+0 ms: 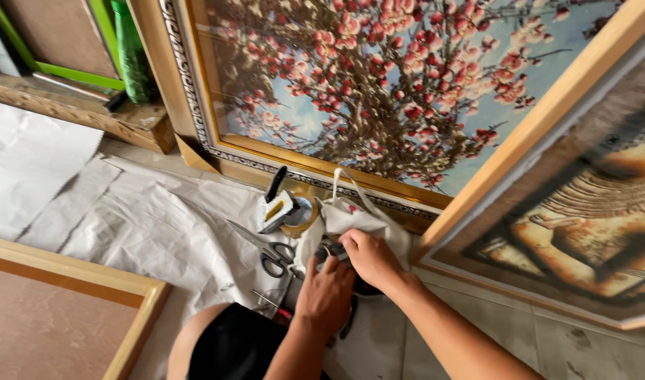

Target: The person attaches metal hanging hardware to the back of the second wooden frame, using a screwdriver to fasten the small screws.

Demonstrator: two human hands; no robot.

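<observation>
Wooden frame (136,309): pale, flat-moulded, brown backing board inside; lies on the floor at lower left.
White paper sheets (125,211): creased, matte, spread over the floor.
Scissors (266,250): steel blades, dark looped handles; lie on the paper just left of the hands.
Staple gun (277,207): blocky, white and yellow body with black lever; rests against a roll of brown tape (301,214).
Left hand (326,295): back upward, fingers curled down onto the lower edge of the cloth bag; whether it clamps anything cannot be told.
Cloth bag (351,218): soft white fabric, crumpled, thin loop handle upright; sits on the floor before the blossom painting, mouth toward the hands.
Right hand (372,260): fingers bent together at the bag's mouth, touching a small dark object, grip unclear.
Blossom painting (407,84): gilt ornate frame, leaning.
Second framed picture (590,211): plain wood frame, leaning at right.
</observation>
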